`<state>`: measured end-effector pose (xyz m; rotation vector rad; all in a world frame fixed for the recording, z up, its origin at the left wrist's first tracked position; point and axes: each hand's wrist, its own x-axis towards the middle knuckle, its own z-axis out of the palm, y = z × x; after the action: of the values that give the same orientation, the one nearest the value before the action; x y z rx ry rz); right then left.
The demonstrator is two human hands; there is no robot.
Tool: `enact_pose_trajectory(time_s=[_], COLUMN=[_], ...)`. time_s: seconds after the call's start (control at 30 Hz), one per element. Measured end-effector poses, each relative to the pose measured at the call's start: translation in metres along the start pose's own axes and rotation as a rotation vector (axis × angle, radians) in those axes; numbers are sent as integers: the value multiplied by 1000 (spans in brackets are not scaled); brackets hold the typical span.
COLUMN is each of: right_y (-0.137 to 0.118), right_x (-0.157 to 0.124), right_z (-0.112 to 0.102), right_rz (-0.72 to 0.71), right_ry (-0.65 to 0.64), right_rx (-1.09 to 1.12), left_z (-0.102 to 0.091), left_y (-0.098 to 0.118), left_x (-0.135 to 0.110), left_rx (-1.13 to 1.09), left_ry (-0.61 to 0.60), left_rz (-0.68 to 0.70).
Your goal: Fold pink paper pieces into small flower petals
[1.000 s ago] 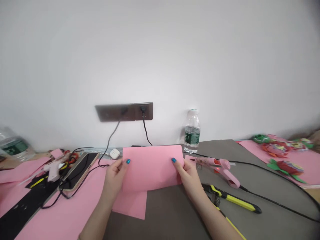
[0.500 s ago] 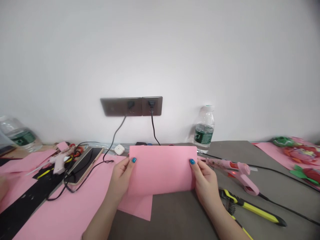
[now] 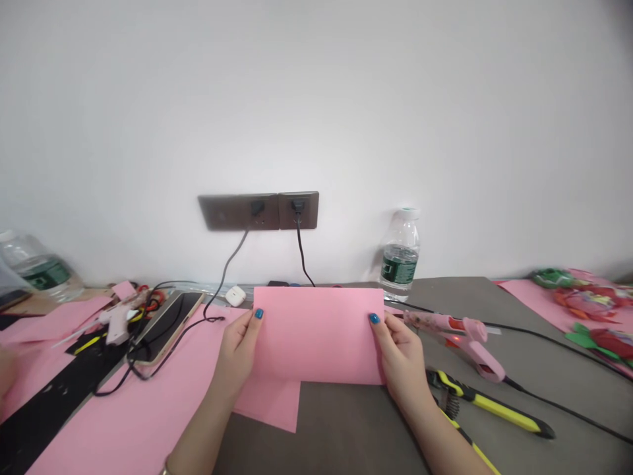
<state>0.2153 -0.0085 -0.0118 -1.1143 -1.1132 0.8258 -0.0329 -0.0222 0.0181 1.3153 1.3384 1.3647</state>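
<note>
Grey work surface [image 3: 321,425], centre, toward far edge: 1 pink paper sheet [image 3: 316,336], showing no cuts or glue, over a 2nd pink sheet [image 3: 267,412]. Left hand [image 3: 237,356] and right hand [image 3: 403,363] each pinch 1 side edge firmly, thumb on top. Near right edge: 1 pink hot glue gun [image 3: 455,330]. Far right corner: finished paper flowers [image 3: 588,303].

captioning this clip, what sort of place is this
Most likely a paper-craft workspace. A pink hot glue gun lies on the work surface, finished-looking red and green craft flowers sit at the right, and a pink paper sheet is being handled.
</note>
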Motion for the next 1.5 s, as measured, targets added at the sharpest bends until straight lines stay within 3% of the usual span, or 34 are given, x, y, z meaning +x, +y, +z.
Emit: enact_pose_trajectory(time_s=[0.2, 0.47, 0.63, 0.8, 0.97, 1.03, 1.13, 1.23, 1.33, 1.4, 1.5], right_y=[-3, -10, -6, -1, -43, -73, -114, -132, -126, -119, -117], right_x=[-1, -1, -4, -3, 13, 17, 9, -8, -21, -24, -22], right_z=[1, 3, -1, -3, -24, -38, -45, -23, 12, 28, 36], right_rz=[-84, -97, -85, 4, 167, 135, -88, -247, -335, -326, -237], right_ry=[50, 54, 57, 163, -42, -69, -137, -216, -196, -294, -388], right_rx=[-125, -107, -56, 137, 277, 104, -277, -358, -332, -378, -333], left_z=[0, 2, 7, 7, -2, -3, 3, 12, 18, 18, 15], left_y=[-2, 7, 17, 19, 20, 21, 24, 26, 27, 29, 34], left_x=[-2, -7, -22, -27, -20, -20, -24, -31, -36, -39, -43], left_rx=[62, 160, 313, 286, 283, 297, 343, 368, 375, 387, 406], left_ry=[79, 151, 240, 194, 26, -32, -128, -219, -267, -271, -238], left_rz=[15, 87, 207, 255, 214, 214, 251, 270, 290, 320, 389])
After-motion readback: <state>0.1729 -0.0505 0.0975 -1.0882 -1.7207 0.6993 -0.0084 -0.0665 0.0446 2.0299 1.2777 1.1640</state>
